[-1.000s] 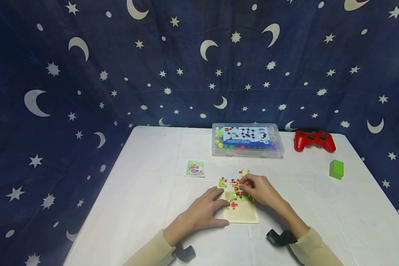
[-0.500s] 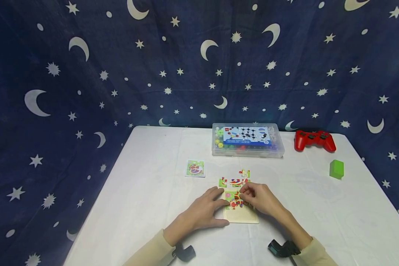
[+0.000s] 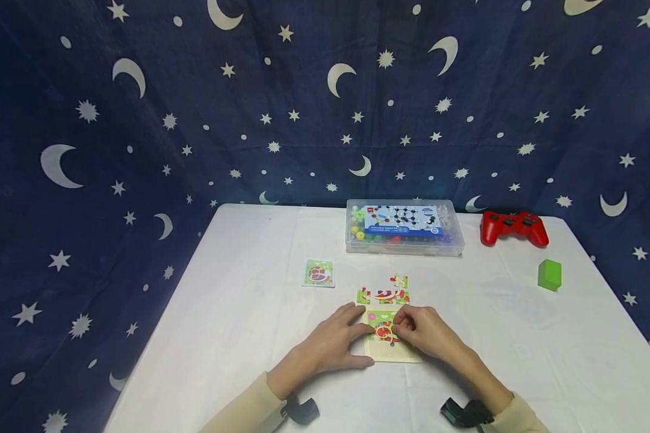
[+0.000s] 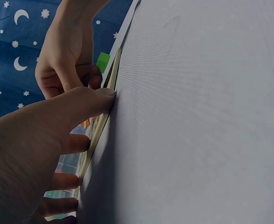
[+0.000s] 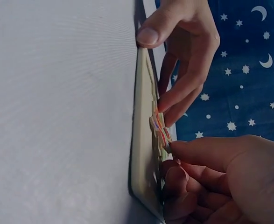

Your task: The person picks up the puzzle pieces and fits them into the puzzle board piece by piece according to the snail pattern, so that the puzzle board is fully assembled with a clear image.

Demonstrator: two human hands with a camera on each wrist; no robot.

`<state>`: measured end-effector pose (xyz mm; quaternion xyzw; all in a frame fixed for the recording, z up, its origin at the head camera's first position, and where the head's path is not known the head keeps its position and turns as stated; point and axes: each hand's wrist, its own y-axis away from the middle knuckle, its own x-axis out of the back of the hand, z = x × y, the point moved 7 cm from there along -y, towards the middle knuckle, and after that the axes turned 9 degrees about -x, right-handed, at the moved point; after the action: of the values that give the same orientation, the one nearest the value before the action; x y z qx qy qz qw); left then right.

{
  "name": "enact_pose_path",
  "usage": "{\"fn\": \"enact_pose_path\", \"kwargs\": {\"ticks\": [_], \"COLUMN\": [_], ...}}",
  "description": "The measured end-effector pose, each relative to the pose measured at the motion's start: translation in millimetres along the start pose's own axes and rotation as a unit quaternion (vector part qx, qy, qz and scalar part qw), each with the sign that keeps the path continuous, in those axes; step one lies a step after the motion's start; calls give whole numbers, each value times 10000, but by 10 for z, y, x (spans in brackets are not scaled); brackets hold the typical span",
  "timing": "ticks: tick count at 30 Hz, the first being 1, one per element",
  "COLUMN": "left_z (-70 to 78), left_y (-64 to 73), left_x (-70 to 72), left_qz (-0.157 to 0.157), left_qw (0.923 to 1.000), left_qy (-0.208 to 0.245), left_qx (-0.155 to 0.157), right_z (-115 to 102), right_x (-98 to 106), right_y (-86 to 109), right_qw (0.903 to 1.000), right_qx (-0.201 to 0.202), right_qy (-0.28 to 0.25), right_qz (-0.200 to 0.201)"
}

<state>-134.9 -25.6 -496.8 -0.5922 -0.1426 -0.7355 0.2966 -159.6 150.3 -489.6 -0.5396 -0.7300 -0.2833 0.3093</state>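
A shallow wooden puzzle tray (image 3: 392, 353) lies on the white table, its upper part filled with jigsaw pieces in green and red. My left hand (image 3: 330, 340) rests spread along the tray's left side, thumb at the near corner and index finger over the fitted pieces. Between thumb and index finger, my right hand (image 3: 425, 331) pinches a small red and yellow jigsaw piece (image 5: 161, 130). That piece is tilted close over the middle of the tray, beside the left index fingertip. Just beyond the tray lie several loose pieces (image 3: 386, 296).
A small picture card (image 3: 318, 273) lies beyond the left hand. At the back stands a clear plastic box (image 3: 403, 246) of molecular model parts. A red game controller (image 3: 513, 228) and a green block (image 3: 549, 275) sit at the right. A starry curtain (image 3: 303, 90) hangs behind.
My right hand has brought the jigsaw piece from the tray's far edge toward me, down over the middle of the tray. The left hand has stayed in place.
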Motion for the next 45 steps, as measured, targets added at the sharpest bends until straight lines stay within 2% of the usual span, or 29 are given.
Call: {"fn": "enact_pose_path", "kwargs": {"ticks": [6,16,33,45], "left_z": [8,6,14,16], "left_y": [-6,-5,1,-4], "left_x": [4,9,12,10], "left_qz": [29,30,-7,19], "left_qw": [10000,10000,10000,9999], "left_qy": [3,-57,-76,-119], "left_qx": [-31,-46,-53,-74], "right_z": [12,-26,-13,-9], "right_x": [-22,-41,-59,-67], "right_y": [9,52,45,22], "right_qw": [10000,9975,9977,9967], "right_qx": [53,698,677,742], "right_qy": [77,53,43,122], "right_qz": [2,-134,-21,-322]}}
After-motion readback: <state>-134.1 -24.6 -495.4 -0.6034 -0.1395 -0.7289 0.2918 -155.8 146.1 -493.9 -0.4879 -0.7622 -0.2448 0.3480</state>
